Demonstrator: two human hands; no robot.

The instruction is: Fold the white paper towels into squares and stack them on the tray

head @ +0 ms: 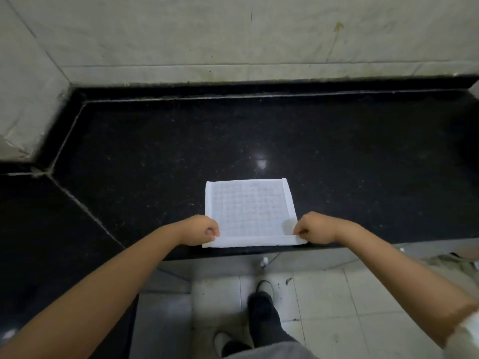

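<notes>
A white paper towel (248, 208) with a quilted grid pattern lies flat on the black stone counter (155, 156), close to the counter's front edge. Its near edge is slightly lifted. My left hand (199, 230) pinches the towel's near left corner. My right hand (315, 229) pinches the near right corner. Both fists are closed on the paper. No tray is in view.
The counter runs back to a pale tiled wall (233, 35) and turns a corner at the left. Below the front edge are a white tiled floor (337, 307) and my feet in sandals (264, 291).
</notes>
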